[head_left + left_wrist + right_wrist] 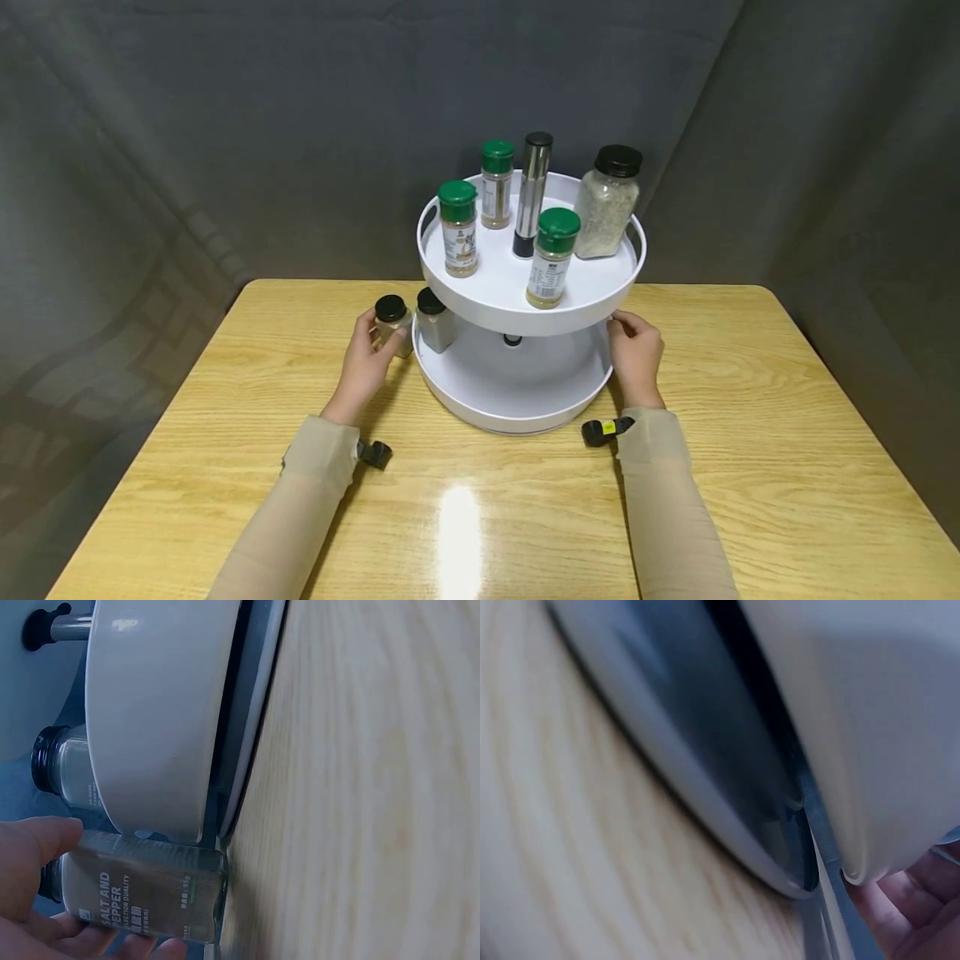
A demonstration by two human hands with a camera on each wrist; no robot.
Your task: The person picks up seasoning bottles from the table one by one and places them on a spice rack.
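My left hand (366,362) grips a black-lidded glass jar of salt and pepper (142,889) between thumb and fingers. The jar stands upright just outside the left wall of a white two-tier turntable (480,410), its base at the tabletop. Inside the lower tier, at the left rim, is a second black-lidded jar (437,332). On the opposite side, my right hand (636,354) holds the rim of the lower tier; its fingers (911,900) curl at the edge and are partly hidden by the wall.
The upper tier (487,310) carries three green-capped spice bottles, among them a front one (549,271), and a large black-lidded jar (603,212). A metal post (532,192) rises in the middle. Under everything lies a wooden table (525,517), with a grey curtain (300,150) behind.
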